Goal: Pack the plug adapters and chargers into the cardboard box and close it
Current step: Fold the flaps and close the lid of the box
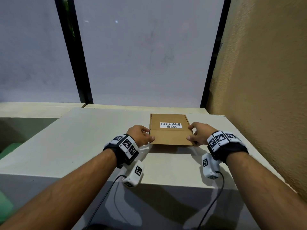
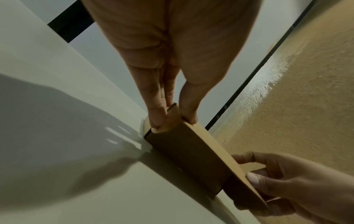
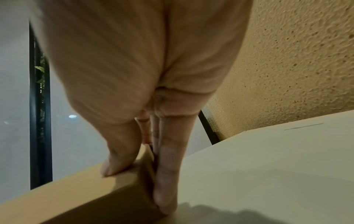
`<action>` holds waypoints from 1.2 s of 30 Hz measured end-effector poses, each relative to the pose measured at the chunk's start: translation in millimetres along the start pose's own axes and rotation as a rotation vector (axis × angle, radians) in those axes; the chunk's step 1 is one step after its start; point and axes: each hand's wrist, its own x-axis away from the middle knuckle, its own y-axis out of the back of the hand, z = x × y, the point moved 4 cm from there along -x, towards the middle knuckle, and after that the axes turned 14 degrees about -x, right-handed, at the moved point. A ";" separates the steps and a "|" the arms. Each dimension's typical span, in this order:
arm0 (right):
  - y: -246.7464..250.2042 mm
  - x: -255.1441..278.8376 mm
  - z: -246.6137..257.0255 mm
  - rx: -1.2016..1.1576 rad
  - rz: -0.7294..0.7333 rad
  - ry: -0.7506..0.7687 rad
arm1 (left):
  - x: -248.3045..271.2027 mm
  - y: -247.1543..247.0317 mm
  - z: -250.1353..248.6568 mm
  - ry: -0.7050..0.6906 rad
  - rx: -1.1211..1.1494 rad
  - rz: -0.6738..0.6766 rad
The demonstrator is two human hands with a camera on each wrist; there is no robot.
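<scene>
Both forearms reach forward, left grip and right grip pinching, thumbs on top.

The closed cardboard box hides its contents; the right hand looks blurred close up.

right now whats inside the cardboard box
Nothing inside can be seen: the cardboard box has its lid down, and the white STORAGE BOX label faces up. The left hand and the right hand grip its near corners. No adapters or chargers show on the table.
</scene>
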 end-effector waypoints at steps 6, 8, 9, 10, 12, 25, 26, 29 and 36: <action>2.5 -1.5 6.6 0.055 0.064 -0.007 | 3.3 1.1 2.1 -0.008 0.069 0.039; 2.6 0.2 10.6 0.095 0.092 -0.012 | 1.8 -0.4 4.5 -0.008 0.054 0.031; 2.4 0.6 12.5 0.141 0.091 -0.006 | 0.6 -1.0 5.7 -0.006 0.046 0.029; 2.0 0.6 13.9 0.185 0.081 0.005 | -0.8 -1.3 7.0 -0.003 0.040 0.026; 1.2 0.0 14.5 0.232 0.055 0.020 | -4.4 -1.4 8.9 -0.002 0.015 0.025; 13.1 -12.7 20.9 0.474 0.175 0.140 | -18.5 16.4 -32.4 -0.392 -0.799 0.041; 11.4 -13.7 20.8 0.455 0.186 0.151 | -20.3 17.9 -32.7 -0.394 -0.805 0.041; 6.8 -18.9 19.4 0.428 0.192 0.169 | -24.5 21.1 -33.7 -0.415 -0.794 0.047; 8.2 -31.4 16.1 0.433 0.186 0.172 | -33.7 19.4 -43.6 -0.469 -0.846 0.039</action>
